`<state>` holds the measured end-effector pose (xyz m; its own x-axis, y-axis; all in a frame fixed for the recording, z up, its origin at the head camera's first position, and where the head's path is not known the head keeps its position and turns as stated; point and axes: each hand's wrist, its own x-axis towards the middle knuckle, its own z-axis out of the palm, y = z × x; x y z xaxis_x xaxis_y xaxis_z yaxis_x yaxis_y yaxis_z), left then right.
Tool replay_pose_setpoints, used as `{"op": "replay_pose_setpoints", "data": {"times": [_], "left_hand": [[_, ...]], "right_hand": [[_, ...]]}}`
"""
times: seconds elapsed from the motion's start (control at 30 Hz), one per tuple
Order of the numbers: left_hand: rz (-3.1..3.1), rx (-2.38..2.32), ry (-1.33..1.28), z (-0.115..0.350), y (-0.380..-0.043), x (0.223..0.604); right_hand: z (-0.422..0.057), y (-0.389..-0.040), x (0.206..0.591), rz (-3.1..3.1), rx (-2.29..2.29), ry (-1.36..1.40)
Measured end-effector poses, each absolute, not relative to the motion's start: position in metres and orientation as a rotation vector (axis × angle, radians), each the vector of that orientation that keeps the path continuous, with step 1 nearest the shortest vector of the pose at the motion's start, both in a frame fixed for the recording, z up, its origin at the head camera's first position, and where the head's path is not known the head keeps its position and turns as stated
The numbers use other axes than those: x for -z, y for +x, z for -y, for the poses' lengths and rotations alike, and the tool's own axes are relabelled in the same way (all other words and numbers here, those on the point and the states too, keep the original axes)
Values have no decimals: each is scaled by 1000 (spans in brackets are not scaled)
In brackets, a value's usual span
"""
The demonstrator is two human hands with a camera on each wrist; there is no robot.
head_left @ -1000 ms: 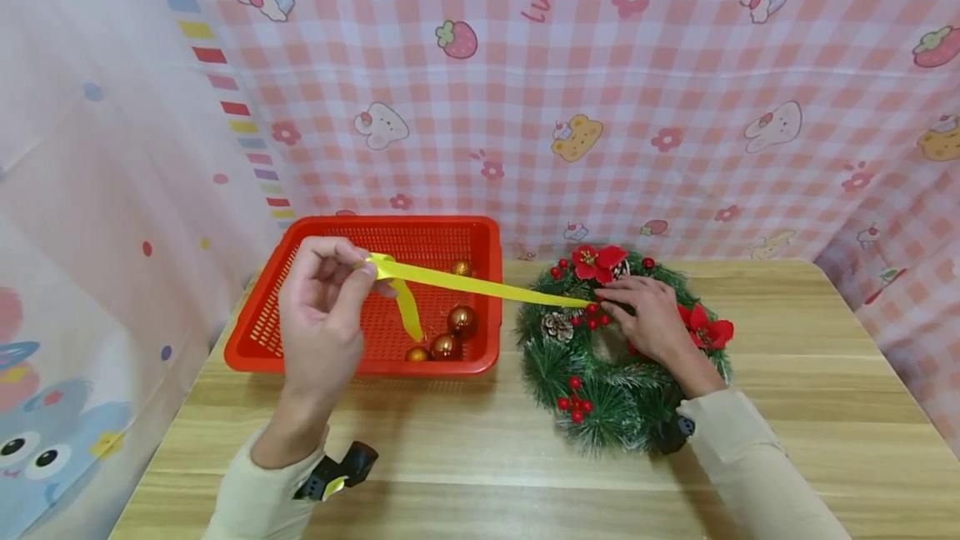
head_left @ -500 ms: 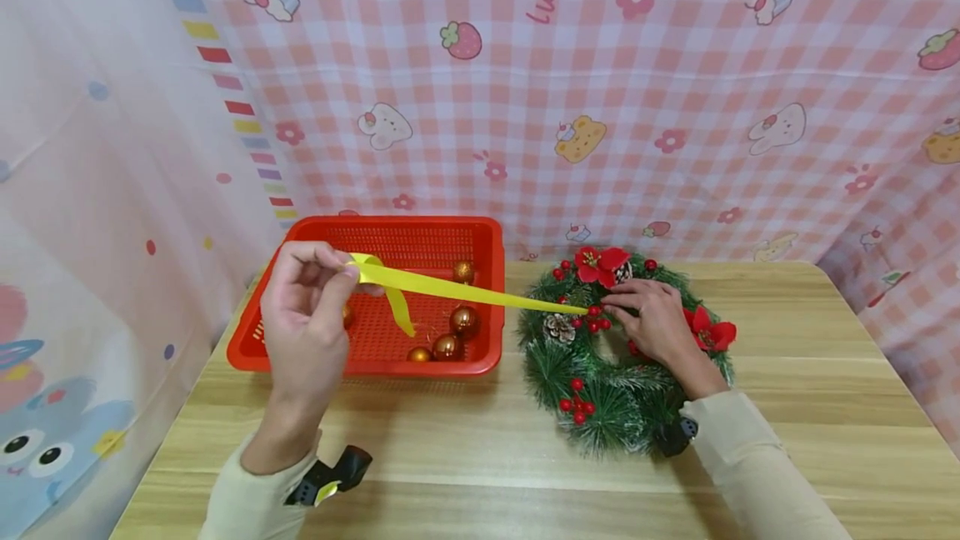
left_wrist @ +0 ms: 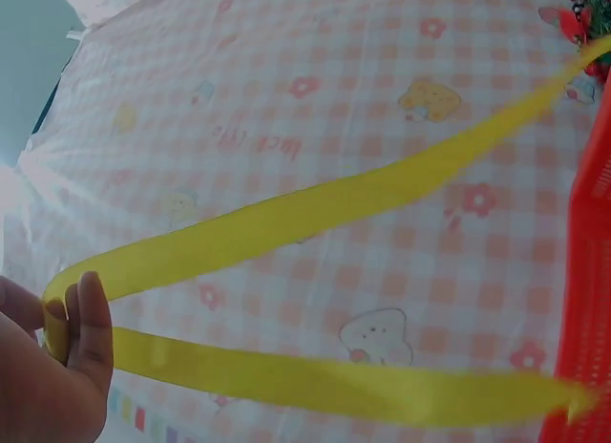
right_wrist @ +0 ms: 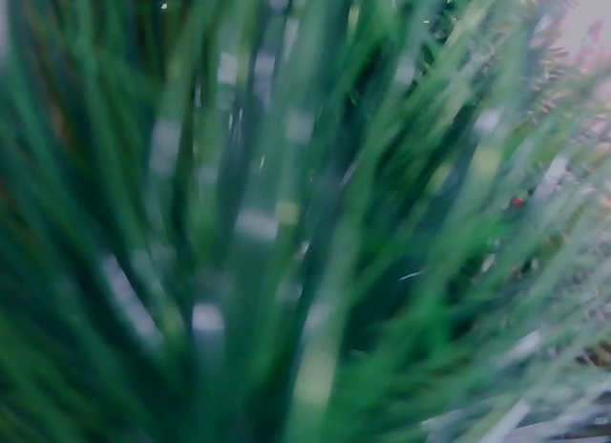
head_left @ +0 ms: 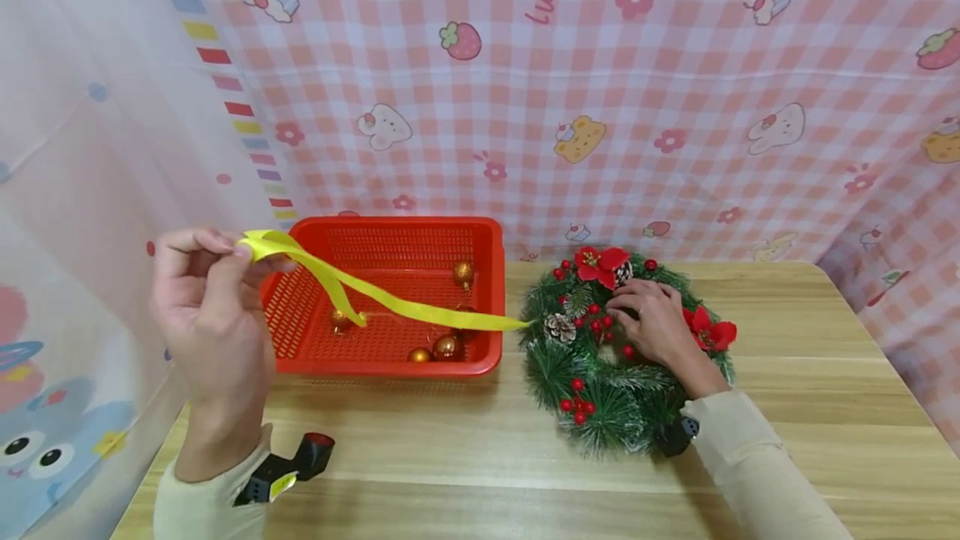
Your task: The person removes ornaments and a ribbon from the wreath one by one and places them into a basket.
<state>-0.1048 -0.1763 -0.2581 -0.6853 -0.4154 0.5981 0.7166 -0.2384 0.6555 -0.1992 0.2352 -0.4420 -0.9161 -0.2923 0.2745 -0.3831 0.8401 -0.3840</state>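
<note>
In the head view my left hand (head_left: 217, 307) pinches a bright yellow ribbon (head_left: 397, 304) between thumb and fingers, up at the left of the basket. The ribbon is doubled at the pinch; a short tail hangs over the basket and a longer end trails right, its tip close to the wreath's left edge. Both lengths of the ribbon (left_wrist: 286, 223) show in the left wrist view. A green Christmas wreath (head_left: 551, 365) lies on the table with red poinsettias, berries and pine cones. My right hand (head_left: 648, 315) grips its ring from above, fingertips at the inner berries.
A red plastic basket (head_left: 495, 298) stands left of the wreath with several copper and gold baubles (head_left: 447, 347) inside. The wooden table (head_left: 465, 457) runs back to a pink checked cloth (head_left: 487, 90). Green needles (right_wrist: 286, 223) fill the right wrist view.
The left hand has moved left with the ribbon. The ribbon's far end has come away from the wreath's berries and now trails over the basket. The right hand has stayed on the wreath.
</note>
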Motion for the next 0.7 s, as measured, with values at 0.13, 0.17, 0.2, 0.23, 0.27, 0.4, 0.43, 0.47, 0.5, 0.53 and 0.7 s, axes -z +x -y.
{"op": "replay_pose_setpoints", "data": {"times": [0.13,0.17,0.2,0.23,0.27,0.4,0.43,0.47,0.5,0.53,0.7], "left_hand": [[1485,1933,-348,181,-107,261],[1543,1913,-342,181,-108,263],[1586,1902,-343,181,-110,265],[1619,1900,-344,181,-111,268],[1651,1899,-343,181,-113,270],[1753,1896,-321,181,-121,280],[1791,1885,-308,181,-123,283],[1827,1869,-296,181,-125,285],[1859,1851,-286,181,-126,288],[1892,1834,-272,182,-128,290],[2036,1730,-187,185,-135,297]], "right_hand": [[-235,-198,441,2809,-692,507],[-235,-198,442,2809,-695,507],[-235,-198,442,2809,-698,509],[-235,-199,443,2812,-698,509],[-235,-199,443,2813,-699,512],[-234,-199,443,2826,-705,512],[-234,-199,443,2830,-708,510],[-234,-199,443,2834,-711,508],[-234,-199,443,2838,-714,506],[-234,-199,443,2843,-717,504],[-233,-200,441,2854,-743,495]]}}
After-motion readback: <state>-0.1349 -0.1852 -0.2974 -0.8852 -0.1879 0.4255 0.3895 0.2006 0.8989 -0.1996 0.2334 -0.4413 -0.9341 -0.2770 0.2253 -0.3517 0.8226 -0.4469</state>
